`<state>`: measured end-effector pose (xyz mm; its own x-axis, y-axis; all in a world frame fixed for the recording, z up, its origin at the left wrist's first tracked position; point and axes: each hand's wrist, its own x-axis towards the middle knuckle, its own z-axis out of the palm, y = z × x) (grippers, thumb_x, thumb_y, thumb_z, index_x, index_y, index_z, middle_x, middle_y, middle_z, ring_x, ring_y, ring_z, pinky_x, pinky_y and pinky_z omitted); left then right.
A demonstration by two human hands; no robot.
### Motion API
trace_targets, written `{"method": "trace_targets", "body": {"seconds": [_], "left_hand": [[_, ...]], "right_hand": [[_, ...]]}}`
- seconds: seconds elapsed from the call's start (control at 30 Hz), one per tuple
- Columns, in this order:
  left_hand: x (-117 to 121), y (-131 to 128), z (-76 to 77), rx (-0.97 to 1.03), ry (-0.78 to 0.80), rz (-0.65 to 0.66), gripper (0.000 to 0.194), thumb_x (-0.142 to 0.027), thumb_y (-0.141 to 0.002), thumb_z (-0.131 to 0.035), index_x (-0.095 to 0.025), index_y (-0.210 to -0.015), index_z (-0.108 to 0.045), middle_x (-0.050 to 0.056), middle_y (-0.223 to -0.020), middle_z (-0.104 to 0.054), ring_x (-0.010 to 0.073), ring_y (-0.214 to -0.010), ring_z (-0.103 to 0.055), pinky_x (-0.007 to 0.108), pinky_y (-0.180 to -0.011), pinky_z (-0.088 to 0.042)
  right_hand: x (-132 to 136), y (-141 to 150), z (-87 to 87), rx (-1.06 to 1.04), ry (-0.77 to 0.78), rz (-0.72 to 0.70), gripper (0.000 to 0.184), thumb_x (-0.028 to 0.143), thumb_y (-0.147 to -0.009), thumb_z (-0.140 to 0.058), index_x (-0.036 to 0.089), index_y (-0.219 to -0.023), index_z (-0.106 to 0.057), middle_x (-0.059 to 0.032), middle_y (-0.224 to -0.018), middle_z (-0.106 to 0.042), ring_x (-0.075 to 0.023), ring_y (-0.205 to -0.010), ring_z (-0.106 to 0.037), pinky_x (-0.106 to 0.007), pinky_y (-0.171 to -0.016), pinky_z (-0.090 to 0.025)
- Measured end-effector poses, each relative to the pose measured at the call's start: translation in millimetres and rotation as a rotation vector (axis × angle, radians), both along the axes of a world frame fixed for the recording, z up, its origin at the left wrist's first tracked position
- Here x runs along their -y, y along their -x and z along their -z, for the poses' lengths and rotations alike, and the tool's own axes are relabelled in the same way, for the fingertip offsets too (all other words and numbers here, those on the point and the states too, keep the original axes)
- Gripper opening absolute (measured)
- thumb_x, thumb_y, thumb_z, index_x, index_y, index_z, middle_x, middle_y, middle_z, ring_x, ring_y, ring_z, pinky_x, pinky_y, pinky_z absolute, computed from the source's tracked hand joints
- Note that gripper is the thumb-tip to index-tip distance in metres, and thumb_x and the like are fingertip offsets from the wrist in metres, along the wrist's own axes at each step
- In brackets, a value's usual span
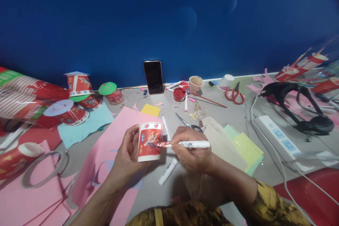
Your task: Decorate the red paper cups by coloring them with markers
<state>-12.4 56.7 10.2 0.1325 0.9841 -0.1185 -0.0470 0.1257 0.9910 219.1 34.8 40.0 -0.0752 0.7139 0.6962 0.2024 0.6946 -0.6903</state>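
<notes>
A red and white paper cup (143,150) with a printed cartoon figure is gripped from its left side by my left hand (128,152). Its open rim faces up, tilted slightly. My right hand (191,148) is closed around a white acrylic marker (196,144), whose red tip touches or nearly touches the printed figure. Below the right hand a white marker cap or short pen (168,172) lies on the table. Behind the cup rests another white marker (166,127). Dark-handled scissors (186,122) lie partly hidden behind the right hand.
Pink paper (119,123) spreads under the left forearm. Decorated cups (79,84) and a tape roll (29,176) are at left. A phone (153,77) leans on the blue wall. Red-handled scissors (234,96), a power strip (280,139) with cables and a black headset strap (293,102) occupy the right.
</notes>
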Motion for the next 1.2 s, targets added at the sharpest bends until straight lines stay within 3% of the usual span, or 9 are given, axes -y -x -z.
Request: {"method": "trace_targets", "body": {"seconds": [0.13,0.3,0.43,0.6,0.73,0.87,0.97,1.07,1.2], "left_hand": [[-0.4,-2.7,-3.1,0.004,0.006,0.002,0.096,-0.021,-0.047,-0.108,-0.028,-0.131,-0.061,0.009,-0.124,-0.079,0.0316,-0.107,-0.080,0.035,-0.087,-0.065],[-4.5,4.9,2.7,0.003,0.002,0.023,0.096,-0.019,-0.050,-0.107,-0.028,-0.134,-0.061,0.010,-0.127,-0.079,0.0319,-0.109,-0.081,0.034,-0.087,-0.065],[-4.1,6.7,5.5,0.010,0.020,0.037,0.099,-0.019,-0.047,-0.108,-0.028,-0.135,-0.063,0.010,-0.125,-0.080,0.0319,-0.107,-0.081,0.033,-0.084,-0.065],[-4.7,7.3,6.3,0.195,0.104,0.041,0.103,-0.027,-0.044,-0.110,-0.027,-0.140,-0.070,0.011,-0.129,-0.082,0.0295,-0.099,-0.081,0.030,-0.076,-0.063],[-6.6,15.4,16.4,0.344,0.247,0.123,0.098,-0.029,-0.053,-0.107,-0.027,-0.145,-0.073,0.014,-0.141,-0.081,0.0381,-0.120,-0.080,0.044,-0.102,-0.065],[-8.4,22.5,24.5,0.534,0.325,0.166,0.069,-0.035,-0.068,-0.100,-0.020,-0.132,-0.080,0.018,-0.137,-0.083,0.0437,-0.128,-0.078,0.059,-0.121,-0.056],[-10.7,22.2,19.6,0.732,0.422,0.195,0.060,-0.041,-0.078,-0.092,-0.016,-0.132,-0.079,0.022,-0.134,-0.084,0.0472,-0.129,-0.078,0.067,-0.122,-0.054],[-13.9,18.2,9.8,0.857,0.552,0.137,0.051,-0.040,-0.090,-0.079,-0.014,-0.135,-0.077,0.026,-0.134,-0.083,0.0471,-0.130,-0.078,0.066,-0.113,-0.061],[-18.0,14.2,4.0,0.967,0.595,0.031,0.042,-0.040,-0.098,-0.071,-0.012,-0.128,-0.080,0.026,-0.124,-0.086,0.0422,-0.116,-0.084,0.058,-0.102,-0.069]], "right_hand": [[0.2,-0.7,0.2,0.029,0.017,-0.083,0.013,0.014,-0.101,-0.069,0.022,-0.093,-0.074,-0.0024,-0.078,-0.079,-0.0155,-0.066,-0.072,-0.027,-0.065,-0.059],[0.9,1.0,2.7,0.005,0.007,-0.025,0.013,0.016,-0.102,-0.068,0.022,-0.092,-0.074,-0.0019,-0.076,-0.077,-0.0157,-0.066,-0.071,-0.028,-0.066,-0.059],[1.3,2.3,6.8,-0.070,0.100,-0.069,0.016,0.024,-0.104,-0.068,0.021,-0.090,-0.074,-0.0019,-0.074,-0.075,-0.0140,-0.061,-0.067,-0.025,-0.059,-0.055],[-12.7,-0.9,21.0,-0.361,0.342,0.122,0.032,0.051,-0.109,-0.068,0.021,-0.097,-0.073,-0.0004,-0.073,-0.074,-0.0120,-0.055,-0.060,-0.024,-0.055,-0.051],[-35.5,-4.8,36.2,-0.443,0.419,0.273,0.045,0.066,-0.105,-0.066,0.022,-0.100,-0.069,0.0017,-0.071,-0.073,-0.0097,-0.050,-0.051,-0.021,-0.048,-0.045],[-46.8,-8.5,48.1,-0.362,0.401,0.290,0.041,0.063,-0.103,-0.069,0.022,-0.104,-0.071,0.0014,-0.074,-0.075,-0.0102,-0.051,-0.053,-0.021,-0.048,-0.046],[-45.0,-9.8,52.1,-0.251,0.367,0.286,0.030,0.052,-0.102,-0.072,0.022,-0.104,-0.077,-0.0020,-0.082,-0.079,-0.0139,-0.061,-0.064,-0.025,-0.056,-0.054],[-40.5,-9.1,54.6,-0.129,0.307,0.268,0.018,0.038,-0.098,-0.076,0.023,-0.106,-0.081,-0.0079,-0.100,-0.084,-0.0228,-0.092,-0.077,-0.035,-0.084,-0.064],[-35.4,-9.5,64.3,0.154,0.240,0.200,0.034,0.024,-0.097,-0.071,0.023,-0.130,-0.077,-0.0128,-0.122,-0.083,-0.0282,-0.112,-0.078,-0.044,-0.101,-0.064]]}}
